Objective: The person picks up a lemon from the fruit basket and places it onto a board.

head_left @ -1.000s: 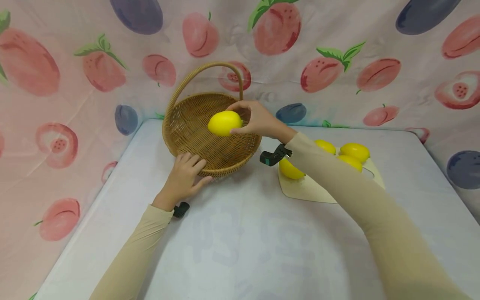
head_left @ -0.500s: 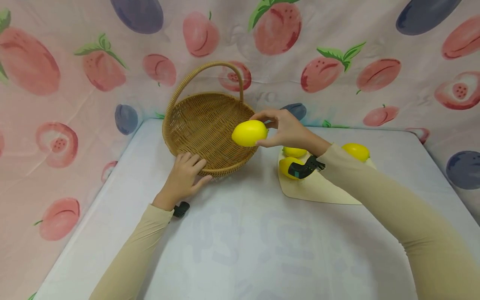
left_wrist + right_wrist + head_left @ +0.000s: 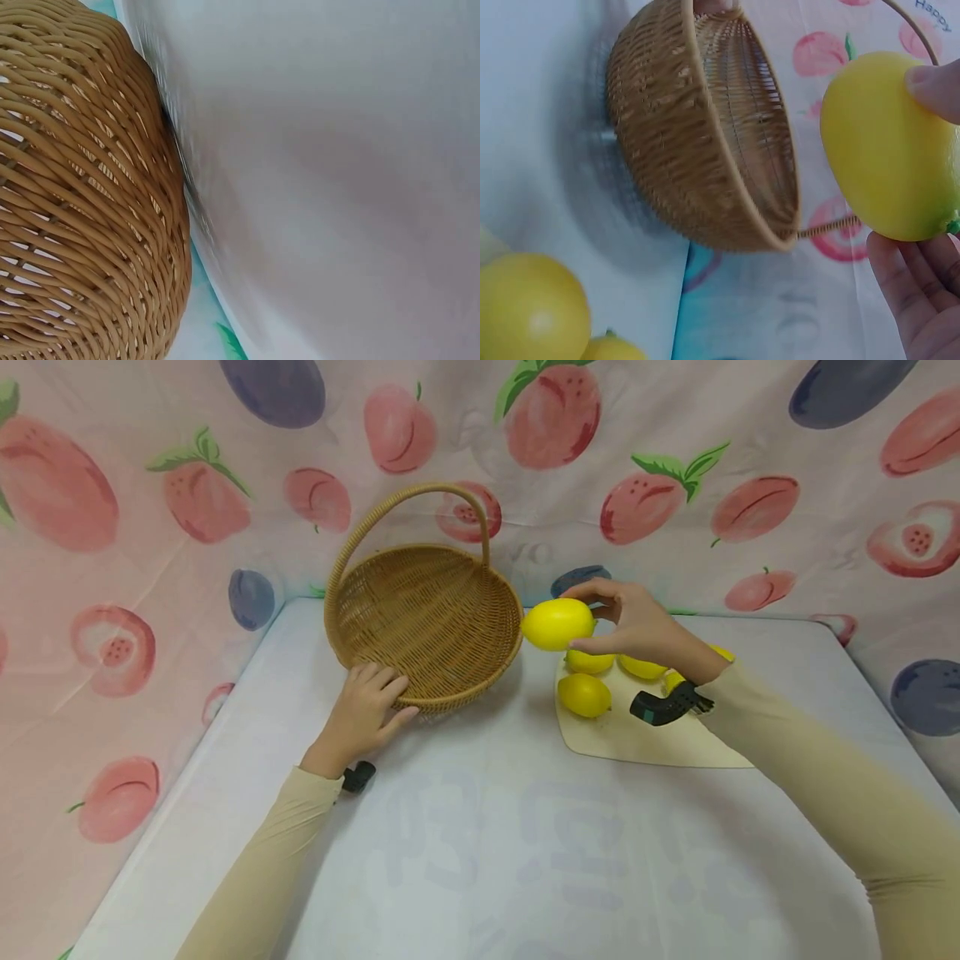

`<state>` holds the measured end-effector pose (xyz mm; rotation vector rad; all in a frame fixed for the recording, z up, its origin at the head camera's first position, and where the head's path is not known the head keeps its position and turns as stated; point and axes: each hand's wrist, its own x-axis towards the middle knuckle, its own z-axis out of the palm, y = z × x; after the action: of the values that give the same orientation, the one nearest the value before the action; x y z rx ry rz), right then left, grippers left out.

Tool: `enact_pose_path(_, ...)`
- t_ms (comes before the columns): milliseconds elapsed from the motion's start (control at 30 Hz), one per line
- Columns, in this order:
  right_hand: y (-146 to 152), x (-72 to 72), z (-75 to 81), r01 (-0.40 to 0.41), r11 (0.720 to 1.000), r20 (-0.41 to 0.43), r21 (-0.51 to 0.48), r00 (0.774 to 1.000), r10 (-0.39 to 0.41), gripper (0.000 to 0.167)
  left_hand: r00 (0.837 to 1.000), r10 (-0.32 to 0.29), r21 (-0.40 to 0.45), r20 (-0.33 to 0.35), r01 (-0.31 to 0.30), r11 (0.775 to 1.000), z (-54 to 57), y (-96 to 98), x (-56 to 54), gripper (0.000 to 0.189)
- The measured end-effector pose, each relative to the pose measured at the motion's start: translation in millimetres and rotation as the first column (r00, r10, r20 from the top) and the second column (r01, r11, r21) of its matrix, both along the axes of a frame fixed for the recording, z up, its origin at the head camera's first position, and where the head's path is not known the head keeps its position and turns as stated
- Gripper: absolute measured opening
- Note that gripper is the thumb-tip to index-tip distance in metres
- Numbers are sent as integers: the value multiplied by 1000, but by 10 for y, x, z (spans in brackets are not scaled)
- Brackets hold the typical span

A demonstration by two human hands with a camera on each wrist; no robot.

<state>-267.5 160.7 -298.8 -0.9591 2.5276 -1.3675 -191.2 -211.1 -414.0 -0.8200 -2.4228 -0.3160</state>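
In the head view my right hand [image 3: 637, 622] pinches a yellow lemon [image 3: 558, 624] between thumb and fingers, raised just right of the basket's rim. The right wrist view shows this lemon [image 3: 892, 146] close up, with a small green stem end. My left hand [image 3: 363, 714] holds the near rim of a brown wicker basket [image 3: 420, 627], its fingers over the edge and thumb outside. The basket leans with its mouth towards me, and no fruit shows inside. Only woven basket wall [image 3: 82, 195] and the tabletop fill the left wrist view.
Several more lemons [image 3: 585, 695] lie on a cream cutting board [image 3: 637, 739] at the right, partly hidden by my right hand and wrist camera. A white cloth [image 3: 480, 843] covers the table. A fruit-printed curtain [image 3: 555, 485] stands behind.
My right hand has carried the lemon rightward, from in front of the basket's mouth to beyond its right rim. The left hand and basket have stayed nearly still.
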Motion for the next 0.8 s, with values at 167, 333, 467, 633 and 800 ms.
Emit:
enact_pose_path(167, 213, 47, -54, 43, 999, -4, 12, 999, -43, 52, 1000, 2, 3, 0, -2, 1000, 15, -51, -14, 69)
enact_pose_path(333, 418, 114, -135, 120, 992, -5, 45, 993, -120, 53, 1000, 5, 9, 6, -5, 1000, 25, -95, -26, 71)
enact_pose_path(467, 557, 170, -224, 187, 980, -19, 63, 982, -186, 54, 1000, 6, 19, 13, -6, 1000, 26, -115, -44, 71)
enact_pose_path(633, 710, 241, -383, 262, 964, -44, 50, 965, -260, 54, 1000, 5, 21, 10, -5, 1000, 21, -123, -61, 69)
enact_pose_path(800, 834, 309, -579, 311, 950, -67, 27, 949, -309, 53, 1000, 0, 27, 2, 0, 1000, 16, -118, -65, 68)
